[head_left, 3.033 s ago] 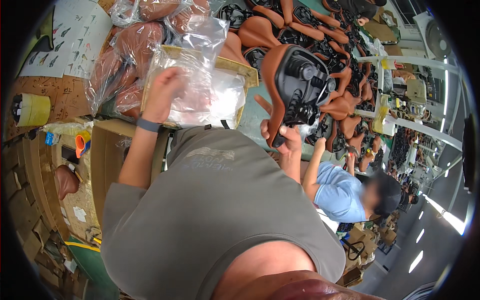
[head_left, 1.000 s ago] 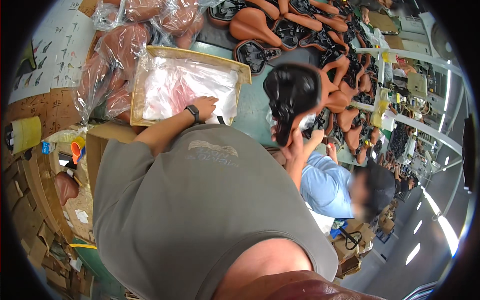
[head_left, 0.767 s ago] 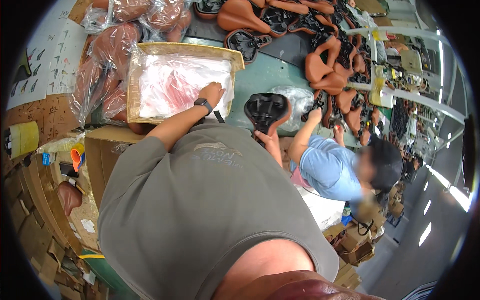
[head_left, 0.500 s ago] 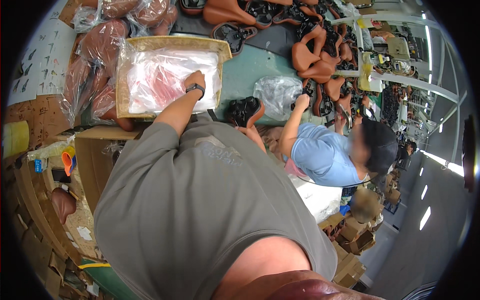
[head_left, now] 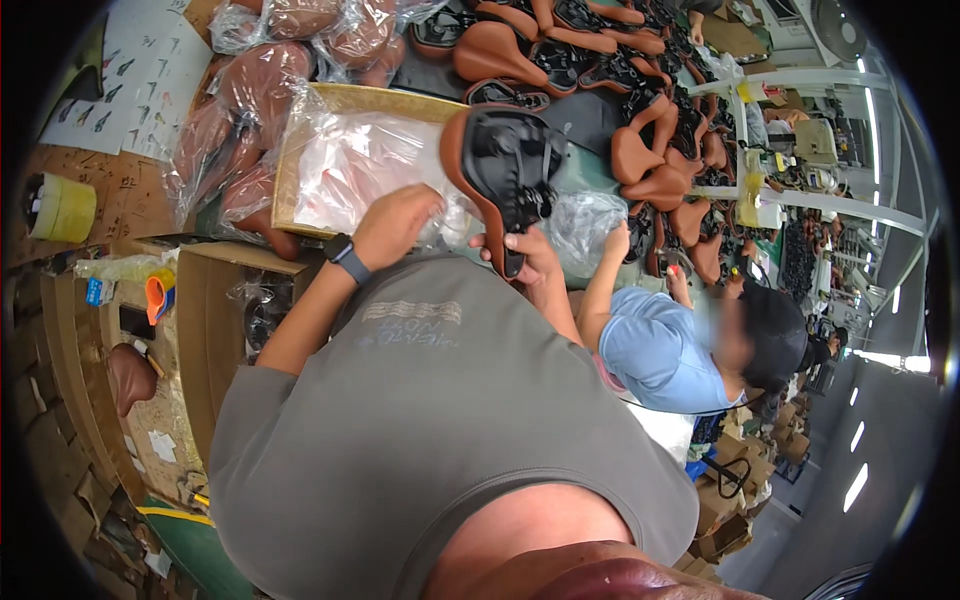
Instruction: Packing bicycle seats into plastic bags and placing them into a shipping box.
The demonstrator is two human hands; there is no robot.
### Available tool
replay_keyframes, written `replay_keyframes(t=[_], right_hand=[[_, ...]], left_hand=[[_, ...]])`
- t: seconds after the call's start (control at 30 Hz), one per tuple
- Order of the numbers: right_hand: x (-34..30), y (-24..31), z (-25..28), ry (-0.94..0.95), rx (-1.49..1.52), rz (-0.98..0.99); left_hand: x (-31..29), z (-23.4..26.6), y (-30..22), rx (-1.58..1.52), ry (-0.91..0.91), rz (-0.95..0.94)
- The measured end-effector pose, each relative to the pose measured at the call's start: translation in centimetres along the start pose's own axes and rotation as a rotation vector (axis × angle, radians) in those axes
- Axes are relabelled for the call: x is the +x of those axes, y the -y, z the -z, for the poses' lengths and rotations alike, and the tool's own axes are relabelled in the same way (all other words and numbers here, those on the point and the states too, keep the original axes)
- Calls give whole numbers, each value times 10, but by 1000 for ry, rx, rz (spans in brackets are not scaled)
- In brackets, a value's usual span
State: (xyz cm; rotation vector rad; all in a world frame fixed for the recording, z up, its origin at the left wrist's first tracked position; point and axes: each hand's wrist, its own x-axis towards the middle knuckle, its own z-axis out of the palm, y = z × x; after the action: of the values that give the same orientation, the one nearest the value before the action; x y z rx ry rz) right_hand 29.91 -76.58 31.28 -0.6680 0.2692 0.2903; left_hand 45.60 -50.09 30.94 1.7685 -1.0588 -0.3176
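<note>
My right hand (head_left: 535,258) grips a bicycle saddle (head_left: 505,160) by its narrow nose. The saddle stands raised, its black underside with springs toward me and its brown cover along the edge. My left hand (head_left: 398,225), with a dark watch on the wrist, is at the near edge of a cardboard box (head_left: 292,180). Its fingers are pinched together on thin clear plastic, seemingly a plastic bag (head_left: 455,218). Inside the box lies a stack of clear and pinkish plastic bags (head_left: 355,165). The saddle hides the box's right side.
Several bagged brown saddles (head_left: 265,85) lie left of the box. Loose saddles (head_left: 500,55) are heaped behind and to the right. A co-worker in a blue shirt (head_left: 655,340) works at my right beside a crumpled clear bag (head_left: 585,225). An open carton (head_left: 215,310) stands at my left.
My left hand has come back from the middle of the box toward its near edge. My right hand has raised the saddle from low beside me to in front of the box.
</note>
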Motion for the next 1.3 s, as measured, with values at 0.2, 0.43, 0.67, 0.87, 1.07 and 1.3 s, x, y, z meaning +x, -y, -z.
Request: replay_keyframes(t=[0.2, 0.43, 0.67, 0.87, 1.07, 1.3], right_hand=[[70, -3, -28, -37, 52, -104], [51, 23, -40, 149, 280, 187], [15, 51, -47, -226, -687, 309], [45, 52, -67, -677, -1417, 173], [86, 84, 16, -608, -485, 250], [174, 178, 2, -164, -1256, 523]], left_hand=[[-35, 15, -10, -604, -305, 237], [-43, 68, 6, -1534, -817, 310], [51, 58, 7, -825, -278, 624], [133, 54, -12, -262, -118, -148], [170, 33, -9, -662, 380, -229], [293, 73, 90, -811, -34, 677]])
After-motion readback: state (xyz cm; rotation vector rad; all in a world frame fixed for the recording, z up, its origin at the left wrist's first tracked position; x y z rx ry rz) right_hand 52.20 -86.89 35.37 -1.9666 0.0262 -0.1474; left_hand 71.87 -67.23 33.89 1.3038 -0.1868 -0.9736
